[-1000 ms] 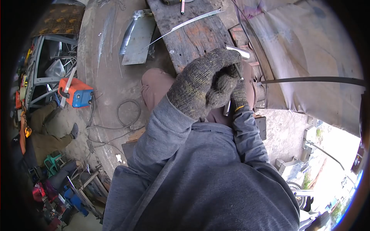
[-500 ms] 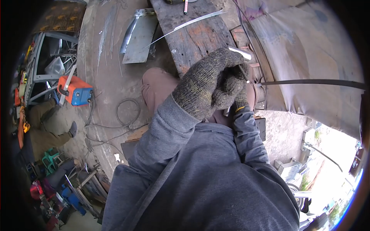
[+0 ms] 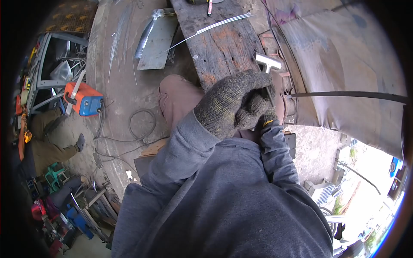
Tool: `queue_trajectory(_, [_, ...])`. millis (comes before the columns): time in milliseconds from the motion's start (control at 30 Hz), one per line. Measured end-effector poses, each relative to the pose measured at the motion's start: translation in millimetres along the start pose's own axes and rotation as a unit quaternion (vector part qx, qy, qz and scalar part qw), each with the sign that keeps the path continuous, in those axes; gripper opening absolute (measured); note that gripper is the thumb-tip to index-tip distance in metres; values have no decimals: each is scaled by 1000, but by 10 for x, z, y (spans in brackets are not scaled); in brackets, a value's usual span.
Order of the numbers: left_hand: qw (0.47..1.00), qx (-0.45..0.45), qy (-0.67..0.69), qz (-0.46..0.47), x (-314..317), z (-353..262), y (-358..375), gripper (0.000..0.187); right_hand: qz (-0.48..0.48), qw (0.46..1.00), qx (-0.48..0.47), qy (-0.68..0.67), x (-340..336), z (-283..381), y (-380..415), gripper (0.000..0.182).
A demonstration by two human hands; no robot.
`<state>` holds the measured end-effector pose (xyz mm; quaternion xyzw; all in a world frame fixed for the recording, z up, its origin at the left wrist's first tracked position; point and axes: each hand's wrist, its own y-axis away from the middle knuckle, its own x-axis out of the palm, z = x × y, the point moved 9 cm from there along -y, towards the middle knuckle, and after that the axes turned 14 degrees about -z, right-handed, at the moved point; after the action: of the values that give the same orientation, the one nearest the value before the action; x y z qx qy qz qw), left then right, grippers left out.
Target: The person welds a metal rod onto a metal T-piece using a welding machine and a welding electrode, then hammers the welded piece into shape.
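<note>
My left hand (image 3: 230, 101), in a dark knitted glove, is closed in front of my lap, index finger and thumb curled together. A thin dark rod (image 3: 270, 96) shows at its fingertips. Just beyond those fingers sticks out a shiny T-shaped metal piece (image 3: 268, 62), its crossbar tilted and its stem running down behind the glove. Mostly hidden beneath the left, my right hand (image 3: 269, 116) wears a similar glove with a yellow-edged cuff. I cannot tell what its fingers hold.
A worn wooden bench (image 3: 223, 43) ahead carries thin metal rods (image 3: 223, 23) and a marker (image 3: 210, 7). Bent sheet metal (image 3: 157, 45) lies left of it. An orange-blue machine (image 3: 84, 99) with cable stands farther left, near another person's leg (image 3: 60, 155). A tarp (image 3: 340, 64) hangs right.
My hands have dropped slightly toward my body and turned, so the T-shaped piece's crossbar and stem now show more fully. The rod's bright tip is no longer visible.
</note>
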<state>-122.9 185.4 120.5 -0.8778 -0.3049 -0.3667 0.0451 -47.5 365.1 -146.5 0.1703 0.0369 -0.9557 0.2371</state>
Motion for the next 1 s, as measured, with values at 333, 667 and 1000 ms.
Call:
queue_trajectory(333, [869,-295,-396,30,-1016,1144,657,30,37,947,295,-118,-43,671,351,59])
queue_trajectory(667, [752,-144,-642,46,-1396,1255,764,37,-13,998,-26,55,-56,359,96,43])
queue_trajectory(1000, [752,-173,-636,-2,-1429,1362,853,46,6,992,-73,98,25,1624,-21,37])
